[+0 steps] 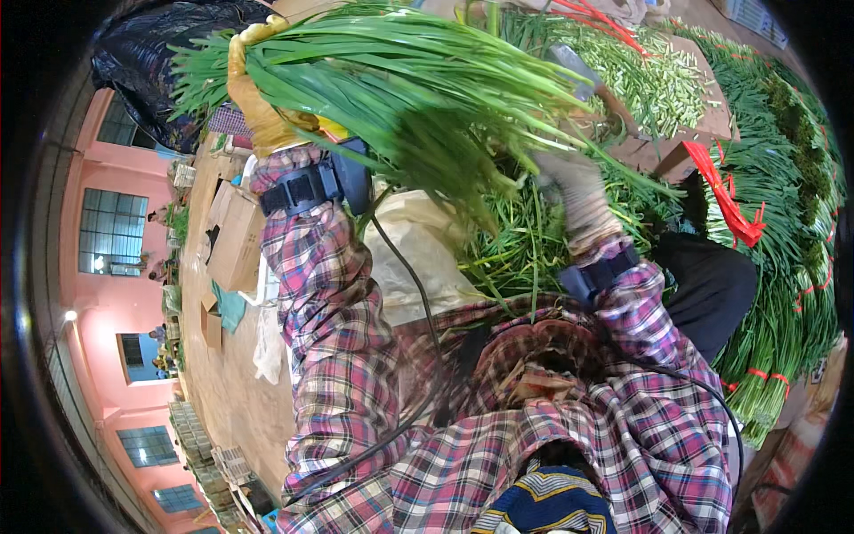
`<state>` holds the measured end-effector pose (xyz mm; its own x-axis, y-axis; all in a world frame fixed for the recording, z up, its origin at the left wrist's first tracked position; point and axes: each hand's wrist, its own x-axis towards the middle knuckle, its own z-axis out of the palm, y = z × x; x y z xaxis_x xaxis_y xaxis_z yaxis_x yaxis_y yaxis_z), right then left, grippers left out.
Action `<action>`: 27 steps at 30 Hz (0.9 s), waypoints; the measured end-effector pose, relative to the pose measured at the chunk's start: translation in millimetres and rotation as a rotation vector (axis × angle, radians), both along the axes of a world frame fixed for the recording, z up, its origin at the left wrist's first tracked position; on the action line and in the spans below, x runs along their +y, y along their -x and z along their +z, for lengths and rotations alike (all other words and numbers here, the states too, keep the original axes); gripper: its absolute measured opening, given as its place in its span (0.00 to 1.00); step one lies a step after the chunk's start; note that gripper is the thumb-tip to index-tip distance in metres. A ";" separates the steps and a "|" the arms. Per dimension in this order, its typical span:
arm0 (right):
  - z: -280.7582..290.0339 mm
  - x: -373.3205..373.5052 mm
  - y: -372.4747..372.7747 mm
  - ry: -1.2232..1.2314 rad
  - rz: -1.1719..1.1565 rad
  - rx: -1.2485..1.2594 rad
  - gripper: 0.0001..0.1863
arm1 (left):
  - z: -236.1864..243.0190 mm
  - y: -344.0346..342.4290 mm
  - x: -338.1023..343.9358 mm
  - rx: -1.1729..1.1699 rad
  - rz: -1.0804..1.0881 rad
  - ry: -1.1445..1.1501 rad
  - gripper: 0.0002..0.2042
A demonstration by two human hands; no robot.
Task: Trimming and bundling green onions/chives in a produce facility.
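Many flat, strappy leaves (pixel 391 84) fill the closed left grip (pixel 254 105); right grip (pixel 571 185) blurred, unclear.

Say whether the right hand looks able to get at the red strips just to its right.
Probably yes: the right hand is nearby and the red strips lie uncovered, though blur hides whether that hand is free.

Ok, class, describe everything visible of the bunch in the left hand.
The bunch looks loose and leafy: long, narrow, flat green blades, paler toward the right end. It is held roughly crosswise, its left part gripped by the yellow-gloved left hand. Some strands hang down, blurred, near the right hand; whether they touch it is unclear.
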<state>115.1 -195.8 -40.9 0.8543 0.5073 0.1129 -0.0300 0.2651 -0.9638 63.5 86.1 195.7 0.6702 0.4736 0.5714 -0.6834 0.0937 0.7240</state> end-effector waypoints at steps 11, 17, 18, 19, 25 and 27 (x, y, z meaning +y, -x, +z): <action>20.4 -18.1 -83.7 0.127 0.250 -0.381 0.18 | -13.3 -7.3 -4.3 -0.038 -0.091 0.011 0.13; 36.5 -11.3 14.1 0.130 0.189 -0.649 0.16 | -2.7 16.6 2.0 -0.064 -0.204 0.042 0.12; 14.6 -6.1 15.0 0.093 0.198 -0.486 0.16 | -1.8 19.9 3.1 -0.070 -0.196 0.039 0.12; -10.5 -15.1 2.9 -0.015 0.175 -0.025 0.15 | -3.2 3.4 1.4 -0.089 -0.243 0.059 0.12; -2.9 -61.7 -64.8 0.101 0.161 -0.020 0.26 | -5.1 8.0 -12.0 -0.125 -0.621 0.239 0.08; 66.4 -38.4 -61.0 0.095 0.367 -0.204 0.46 | -3.6 19.7 -4.4 -0.101 -0.598 0.282 0.08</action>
